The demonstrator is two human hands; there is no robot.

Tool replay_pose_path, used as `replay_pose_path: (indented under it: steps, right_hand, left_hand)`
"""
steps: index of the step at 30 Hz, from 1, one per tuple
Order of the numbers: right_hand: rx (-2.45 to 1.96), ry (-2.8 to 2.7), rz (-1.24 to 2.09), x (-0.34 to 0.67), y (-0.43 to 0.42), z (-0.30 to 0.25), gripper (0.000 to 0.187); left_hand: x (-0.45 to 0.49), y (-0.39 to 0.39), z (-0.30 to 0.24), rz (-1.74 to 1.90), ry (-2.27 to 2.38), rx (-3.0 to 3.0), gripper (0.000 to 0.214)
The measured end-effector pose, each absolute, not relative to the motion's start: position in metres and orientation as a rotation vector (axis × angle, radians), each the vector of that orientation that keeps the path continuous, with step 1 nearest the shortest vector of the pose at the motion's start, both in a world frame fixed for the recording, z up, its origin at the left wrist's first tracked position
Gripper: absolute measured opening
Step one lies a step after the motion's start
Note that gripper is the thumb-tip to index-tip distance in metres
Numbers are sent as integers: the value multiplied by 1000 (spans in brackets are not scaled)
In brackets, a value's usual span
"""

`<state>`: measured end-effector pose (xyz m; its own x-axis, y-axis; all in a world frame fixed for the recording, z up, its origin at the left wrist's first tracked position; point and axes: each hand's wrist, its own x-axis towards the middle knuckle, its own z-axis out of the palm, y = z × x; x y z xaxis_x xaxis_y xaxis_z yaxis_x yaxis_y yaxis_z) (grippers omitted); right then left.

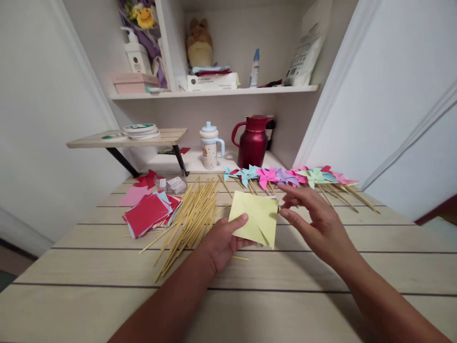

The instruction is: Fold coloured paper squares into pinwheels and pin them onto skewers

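Observation:
My left hand [222, 241] grips a pale yellow paper square [256, 216] by its lower left edge, thumb on top, holding it just above the wooden table [250, 305]. The square has cuts running in from its corners. My right hand [317, 219] hovers at the square's right edge with fingers spread, its fingertips touching or almost touching the paper's upper right corner. A pile of thin bamboo sticks [191, 214] lies just left of my left hand.
A row of finished paper pinwheels [285, 176] on sticks lies behind the hands. A stack of coloured paper squares [150, 213] sits at the left. At the back stand a red jug [253, 140], a lidded cup [210, 146], a small side shelf [128, 138] and wall shelves with boxes.

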<state>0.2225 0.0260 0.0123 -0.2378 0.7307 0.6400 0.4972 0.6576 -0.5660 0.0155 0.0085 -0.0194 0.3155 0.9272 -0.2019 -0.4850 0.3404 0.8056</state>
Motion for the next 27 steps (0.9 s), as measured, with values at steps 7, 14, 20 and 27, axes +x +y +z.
replay_pose_path:
  steps: [7,14,20,27]
  right_hand:
    - [-1062,-1776,749,212,18,11,50]
    - [-1100,-1870,955,201,20,-1,70]
    - [-999,-1865,931,206,25,-5,57]
    - [-882,-1971,762,207,21,0,30]
  left_hand:
    - [13,11,-20,1111,790,655,39]
    - [15,8,-20,1100,742,664,36]
    - [15,9,-19,1104,795,614,31]
    - [13,9,-15,1111,756,635,28]
